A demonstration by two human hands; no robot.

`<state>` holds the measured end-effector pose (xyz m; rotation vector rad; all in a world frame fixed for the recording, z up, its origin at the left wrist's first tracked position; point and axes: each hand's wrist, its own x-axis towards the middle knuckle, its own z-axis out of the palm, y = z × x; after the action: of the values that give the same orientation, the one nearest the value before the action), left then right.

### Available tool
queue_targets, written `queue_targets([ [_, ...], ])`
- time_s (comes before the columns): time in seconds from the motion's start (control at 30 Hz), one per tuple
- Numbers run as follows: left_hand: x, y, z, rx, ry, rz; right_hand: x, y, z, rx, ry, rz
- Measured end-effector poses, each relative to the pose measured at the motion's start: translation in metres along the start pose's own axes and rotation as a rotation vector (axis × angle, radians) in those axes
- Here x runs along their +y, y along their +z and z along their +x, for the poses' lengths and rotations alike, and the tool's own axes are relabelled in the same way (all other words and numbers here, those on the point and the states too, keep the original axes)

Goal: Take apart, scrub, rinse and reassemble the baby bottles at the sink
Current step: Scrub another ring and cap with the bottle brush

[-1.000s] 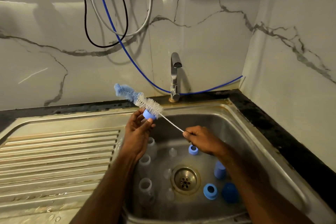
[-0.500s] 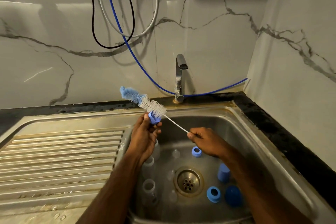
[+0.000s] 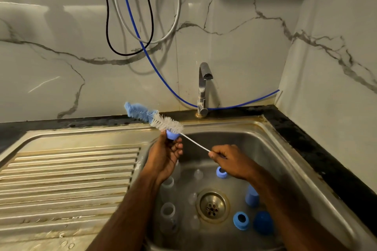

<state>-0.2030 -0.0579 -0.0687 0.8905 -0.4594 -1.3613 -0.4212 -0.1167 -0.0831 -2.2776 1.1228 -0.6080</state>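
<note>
My left hand holds a small blue bottle part above the sink's back left corner. The bottle brush, white bristles with a blue sponge tip, lies across the top of that part. My right hand grips the brush's thin wire handle over the basin. On the sink floor lie clear bottles, clear teats, blue collar rings and blue caps. My arms hide parts of these.
The tap stands at the back of the basin, with no water running. The ribbed steel drainboard stretches to the left. A drain strainer sits mid-basin. Black, grey and blue hoses hang on the marble wall. A black counter borders the right.
The brush has slid slightly across the blue part as my right hand shifted; my left hand keeps the part in the same grip. The head camera has drifted a little.
</note>
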Motion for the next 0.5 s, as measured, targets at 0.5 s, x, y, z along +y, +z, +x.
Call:
queue_targets([
  [0.5,0.005,0.004,-0.004,0.015,0.027,-0.020,0.015,-0.014,0.000,0.060,0.059,-0.005],
])
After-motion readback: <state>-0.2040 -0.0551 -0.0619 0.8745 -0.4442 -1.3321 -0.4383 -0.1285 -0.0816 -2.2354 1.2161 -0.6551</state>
